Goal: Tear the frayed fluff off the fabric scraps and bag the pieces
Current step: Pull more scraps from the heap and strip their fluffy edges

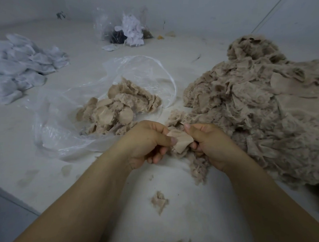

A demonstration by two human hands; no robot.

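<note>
My hands (179,139) pinch one scrap (180,140); some pieces (115,108) lie in the bag (167,76), but the big pile (264,110) on the right is left.

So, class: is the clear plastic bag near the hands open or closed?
Open. The clear plastic bag lies flat, its mouth gaping wide, with beige pieces showing inside.

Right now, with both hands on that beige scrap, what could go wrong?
1. The left hand and right hand pinch the beige scrap close together, so a hard pull may tear the piece itself.
2. Torn fluff hangs beside the big unsorted pile and could mix back in.
3. The clear bag lies slack, so bagged pieces may spill.
</note>
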